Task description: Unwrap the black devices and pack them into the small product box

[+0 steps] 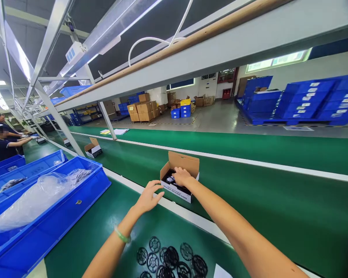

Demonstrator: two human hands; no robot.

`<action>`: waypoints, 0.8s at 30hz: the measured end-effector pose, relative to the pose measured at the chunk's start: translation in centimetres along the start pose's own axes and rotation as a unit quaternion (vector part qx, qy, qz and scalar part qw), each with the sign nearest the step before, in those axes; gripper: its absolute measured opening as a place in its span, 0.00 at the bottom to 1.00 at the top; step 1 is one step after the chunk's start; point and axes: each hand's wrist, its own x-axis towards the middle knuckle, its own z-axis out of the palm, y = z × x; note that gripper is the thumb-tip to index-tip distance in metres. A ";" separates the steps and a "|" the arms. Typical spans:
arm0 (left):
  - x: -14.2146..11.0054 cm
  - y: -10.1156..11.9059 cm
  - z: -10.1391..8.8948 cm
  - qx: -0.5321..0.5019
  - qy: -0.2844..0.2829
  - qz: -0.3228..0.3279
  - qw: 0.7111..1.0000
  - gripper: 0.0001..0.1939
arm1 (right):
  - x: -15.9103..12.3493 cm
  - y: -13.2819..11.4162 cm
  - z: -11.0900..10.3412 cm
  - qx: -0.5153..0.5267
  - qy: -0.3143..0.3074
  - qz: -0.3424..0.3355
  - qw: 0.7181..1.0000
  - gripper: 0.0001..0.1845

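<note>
An open cardboard box with white printed sides stands on the green conveyor belt, its brown lid raised at the back. Dark contents and a pale, shiny item show inside it. My right hand reaches into the box with bent fingers; whatever they grip is hidden. Beside the box's left front corner, my left hand is open, thumb and fingers apart, with nothing in it. On the near green bench lie several round black spoked plastic discs, some overlapping.
Blue bins holding clear plastic bags stand at left. Another open box sits farther up the belt. A white rail divides bench and belt. An overhead beam crosses above. Two people are at far left.
</note>
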 end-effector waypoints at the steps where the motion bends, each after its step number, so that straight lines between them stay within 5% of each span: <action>1: -1.1 0.9 -0.6 0.000 -0.008 -0.008 1.000 0.14 | -0.4 0.4 -0.1 -0.010 -0.005 -0.008 1.000 0.10; 6: -6.5 5.0 -2.8 0.007 -0.097 -0.026 0.995 0.13 | -1.8 1.8 -0.7 -0.035 0.000 -0.018 0.999 0.12; 10: -10.0 7.3 -4.0 0.002 -0.116 -0.047 0.992 0.13 | -2.5 2.1 -1.1 -0.046 -0.015 -0.014 0.999 0.09; 19: -18.8 8.4 -7.8 0.066 -0.024 -0.127 0.989 0.14 | -3.8 3.6 -2.1 -0.089 -0.025 -0.092 0.991 0.06; 24: -21.6 8.2 -8.6 0.092 0.036 -0.138 0.986 0.14 | -3.3 5.6 -2.8 -0.054 -0.052 -0.088 0.993 0.06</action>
